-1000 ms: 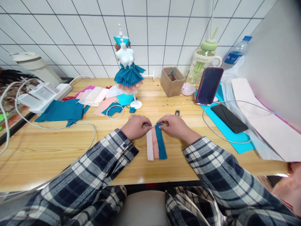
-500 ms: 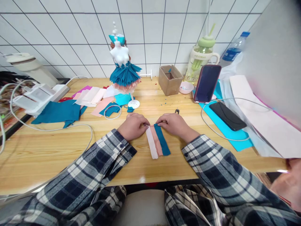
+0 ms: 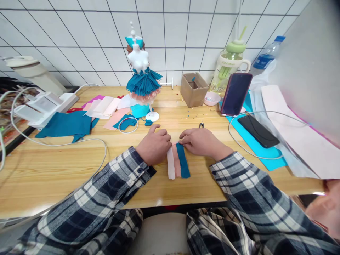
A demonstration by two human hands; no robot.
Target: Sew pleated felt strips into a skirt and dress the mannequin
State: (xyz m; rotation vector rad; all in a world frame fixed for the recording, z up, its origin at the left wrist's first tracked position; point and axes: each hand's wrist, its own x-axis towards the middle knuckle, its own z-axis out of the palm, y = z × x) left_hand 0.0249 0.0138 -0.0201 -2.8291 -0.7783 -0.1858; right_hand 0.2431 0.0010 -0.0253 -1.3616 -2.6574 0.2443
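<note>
In front of me three crepe paper strips lie side by side: a pale strip (image 3: 171, 163), a pink strip (image 3: 176, 163) and a teal strip (image 3: 183, 161). My left hand (image 3: 154, 144) is at the top end of the pale strip, its fingers curled down over it. At the top of the teal one, my right hand (image 3: 199, 142) has its fingers pinched together. The strips' upper edge is partly hidden by my fingers. A dress form (image 3: 140, 60) in a teal and pink ruffled paper skirt stands farther back on its round white base.
Coloured paper scraps (image 3: 65, 125) and a looped white cable (image 3: 128, 132) lie to the left. Toward the back are a small cardboard box (image 3: 195, 97), a pink dish (image 3: 211, 99) and a standing phone (image 3: 235, 95). On the right, a black phone (image 3: 257, 131) rests on blue paper.
My left hand has rolled forward over the strips' top edge, its index finger lifting. The strips lie straighter and closer together. My right hand stays by the teal strip.
</note>
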